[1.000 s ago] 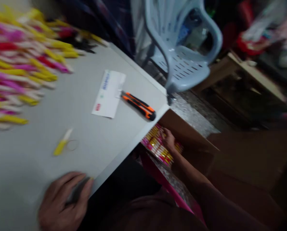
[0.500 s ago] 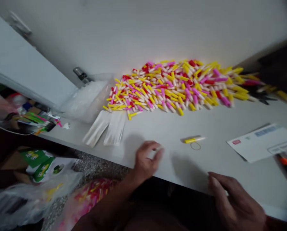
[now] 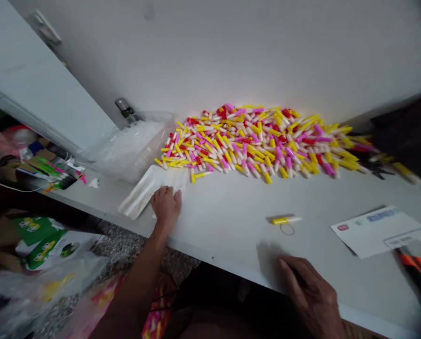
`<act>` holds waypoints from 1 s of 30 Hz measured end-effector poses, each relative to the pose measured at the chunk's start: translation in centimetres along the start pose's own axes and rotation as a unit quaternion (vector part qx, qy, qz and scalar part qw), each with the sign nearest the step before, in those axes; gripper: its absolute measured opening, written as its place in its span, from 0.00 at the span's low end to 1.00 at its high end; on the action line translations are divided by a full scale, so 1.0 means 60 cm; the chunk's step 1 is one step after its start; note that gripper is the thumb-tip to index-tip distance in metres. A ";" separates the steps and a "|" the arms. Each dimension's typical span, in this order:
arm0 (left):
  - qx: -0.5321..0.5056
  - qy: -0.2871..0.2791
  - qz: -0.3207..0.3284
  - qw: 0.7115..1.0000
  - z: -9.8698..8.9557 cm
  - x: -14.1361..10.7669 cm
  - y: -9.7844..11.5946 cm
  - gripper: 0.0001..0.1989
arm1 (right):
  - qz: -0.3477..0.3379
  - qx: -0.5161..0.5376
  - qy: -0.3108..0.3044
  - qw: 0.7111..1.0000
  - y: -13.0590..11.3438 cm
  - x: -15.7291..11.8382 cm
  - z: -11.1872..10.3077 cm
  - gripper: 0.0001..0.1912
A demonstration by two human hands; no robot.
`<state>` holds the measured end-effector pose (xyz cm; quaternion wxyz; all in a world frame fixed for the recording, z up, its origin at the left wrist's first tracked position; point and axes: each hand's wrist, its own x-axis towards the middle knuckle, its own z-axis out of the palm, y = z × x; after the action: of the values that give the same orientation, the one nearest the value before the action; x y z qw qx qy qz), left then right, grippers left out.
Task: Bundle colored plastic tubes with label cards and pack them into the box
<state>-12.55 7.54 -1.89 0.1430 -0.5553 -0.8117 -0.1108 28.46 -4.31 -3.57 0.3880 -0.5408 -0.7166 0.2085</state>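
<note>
1. Resting on a white wrapped bundle [image 3: 150, 188] just in front of the left end of the heap of capped tubes [image 3: 253, 141], the left hand [image 3: 166, 205] lies open, gripping nothing.
2. The right hand [image 3: 309, 294] sits loosely curled at the front edge of the white table [image 3: 224, 235], empty, well right of the heap.
3. The heap lies on the table against the wall, its caps yellow, pink and red.
4. In front of the heap lie a yellow-and-white tube [image 3: 284, 220] and a rubber band [image 3: 287, 229].
5. Right of the heap are a paper envelope [image 3: 376, 230] and an orange-and-black utility knife [image 3: 413, 273].
6. A clear plastic bag [image 3: 133, 146] touches the heap's left end.
</note>
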 end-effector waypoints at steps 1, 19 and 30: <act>-0.006 0.004 -0.007 1.000 0.000 0.001 -0.002 0.16 | -0.007 -0.001 -0.002 1.000 0.001 0.001 -0.001 0.10; -0.135 0.053 0.158 0.977 -0.079 -0.022 -0.058 0.13 | 0.007 0.044 -0.006 0.999 -0.001 0.003 -0.001 0.09; -0.287 -0.099 0.399 0.865 -0.060 -0.123 0.059 0.11 | -0.030 0.027 0.009 0.999 -0.055 0.064 0.050 0.10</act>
<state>-6.35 1.19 -1.06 -0.0722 -0.8564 -0.4629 -0.2168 23.66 -1.46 -1.74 0.4149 -0.5101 -0.7230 0.2119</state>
